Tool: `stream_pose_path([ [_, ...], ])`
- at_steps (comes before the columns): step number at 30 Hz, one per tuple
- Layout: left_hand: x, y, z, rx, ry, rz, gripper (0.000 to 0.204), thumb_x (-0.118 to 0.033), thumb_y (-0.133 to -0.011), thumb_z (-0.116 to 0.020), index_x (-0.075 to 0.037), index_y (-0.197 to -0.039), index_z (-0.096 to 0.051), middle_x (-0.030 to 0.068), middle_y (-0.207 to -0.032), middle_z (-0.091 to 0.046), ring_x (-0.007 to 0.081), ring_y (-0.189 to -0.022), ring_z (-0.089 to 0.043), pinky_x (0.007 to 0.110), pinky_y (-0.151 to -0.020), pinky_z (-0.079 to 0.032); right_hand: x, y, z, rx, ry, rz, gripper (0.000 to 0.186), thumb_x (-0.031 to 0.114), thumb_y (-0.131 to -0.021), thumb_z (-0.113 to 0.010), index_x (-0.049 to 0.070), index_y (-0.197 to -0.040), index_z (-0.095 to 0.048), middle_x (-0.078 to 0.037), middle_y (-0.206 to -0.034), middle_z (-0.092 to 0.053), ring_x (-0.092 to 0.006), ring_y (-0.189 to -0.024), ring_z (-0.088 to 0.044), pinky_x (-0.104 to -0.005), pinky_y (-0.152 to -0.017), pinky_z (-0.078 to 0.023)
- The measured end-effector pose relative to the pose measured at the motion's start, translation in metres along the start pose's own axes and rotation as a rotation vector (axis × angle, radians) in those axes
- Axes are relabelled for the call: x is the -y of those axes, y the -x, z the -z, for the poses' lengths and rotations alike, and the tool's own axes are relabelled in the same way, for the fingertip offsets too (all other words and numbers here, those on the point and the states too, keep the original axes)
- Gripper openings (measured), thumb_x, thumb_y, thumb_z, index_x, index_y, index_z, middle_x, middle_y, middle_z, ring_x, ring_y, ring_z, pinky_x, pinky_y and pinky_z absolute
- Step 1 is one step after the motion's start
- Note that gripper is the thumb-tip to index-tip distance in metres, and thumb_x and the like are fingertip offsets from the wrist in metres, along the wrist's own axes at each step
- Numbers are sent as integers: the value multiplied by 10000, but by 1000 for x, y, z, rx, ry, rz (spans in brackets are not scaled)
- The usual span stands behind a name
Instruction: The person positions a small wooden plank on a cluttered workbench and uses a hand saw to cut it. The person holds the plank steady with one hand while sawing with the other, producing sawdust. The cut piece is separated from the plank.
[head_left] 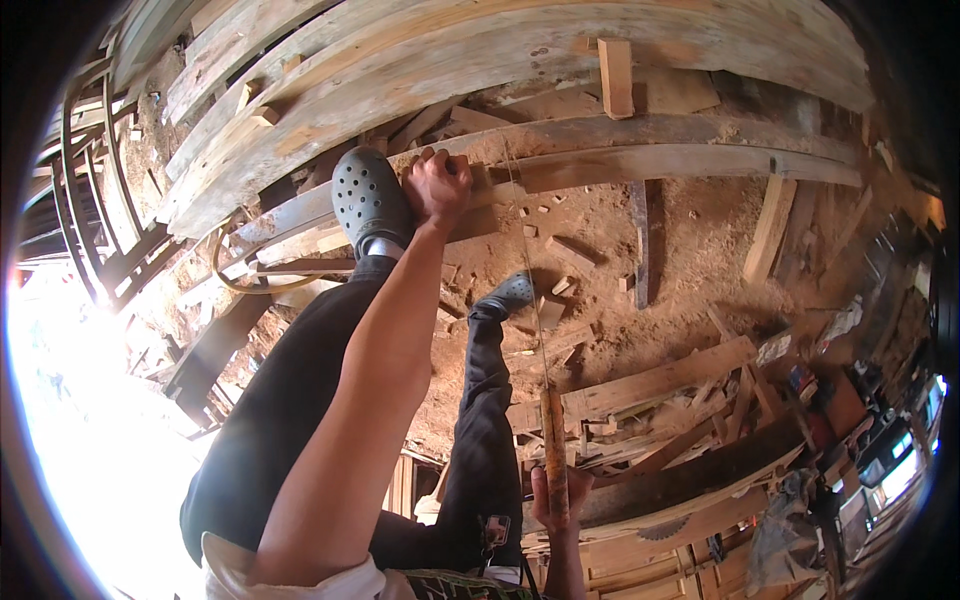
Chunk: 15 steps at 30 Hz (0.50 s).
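Observation:
My left hand presses down with curled fingers on a piece of wood that lies across a long narrow beam. Right beside it, my foot in a grey clog stands on the same wood. Low in the view, my right hand is closed round the worn orange-brown wooden grip of a saw. The saw's thin blade, seen almost edge-on, runs up from the grip to the beam just right of my left hand. Where it meets the wood is hard to make out.
Large planks are stacked beyond the beam, with a short wood block against them. Offcuts and sawdust cover the ground round my other clog. More boards lie at the right. Strong light glares at the left.

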<state>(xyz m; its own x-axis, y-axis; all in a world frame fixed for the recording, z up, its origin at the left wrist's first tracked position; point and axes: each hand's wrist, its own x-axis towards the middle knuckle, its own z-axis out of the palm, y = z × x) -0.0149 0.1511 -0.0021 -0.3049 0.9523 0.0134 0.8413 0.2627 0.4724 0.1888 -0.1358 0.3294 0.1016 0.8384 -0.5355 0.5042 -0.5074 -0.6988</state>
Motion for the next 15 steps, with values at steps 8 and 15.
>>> stream_pose_path([
  [8, -4, -2, 6, 30, -10, 27, 214, -232, -771, -631, -33, -719, -690, 172, -809, -667, 391, -753, -651, 486, -710, -532, -1, 18, 5, 28, 205, -12, 204, 259, -879, -652, 69, -836, -589, -84, -615, -530, -308, -559, -558, -419, -525, -406],
  [15, -8, -3, 10, 14, 1, -5, 233, -237, -784, -611, -30, -700, -676, 165, -801, -663, 388, -727, -654, 491, -686, -541, -7, 0, 7, 69, 348, 164, 250, 118, -901, -663, 78, -709, -509, -45, -572, -466, -224, -513, -482, -354, -520, -369],
])
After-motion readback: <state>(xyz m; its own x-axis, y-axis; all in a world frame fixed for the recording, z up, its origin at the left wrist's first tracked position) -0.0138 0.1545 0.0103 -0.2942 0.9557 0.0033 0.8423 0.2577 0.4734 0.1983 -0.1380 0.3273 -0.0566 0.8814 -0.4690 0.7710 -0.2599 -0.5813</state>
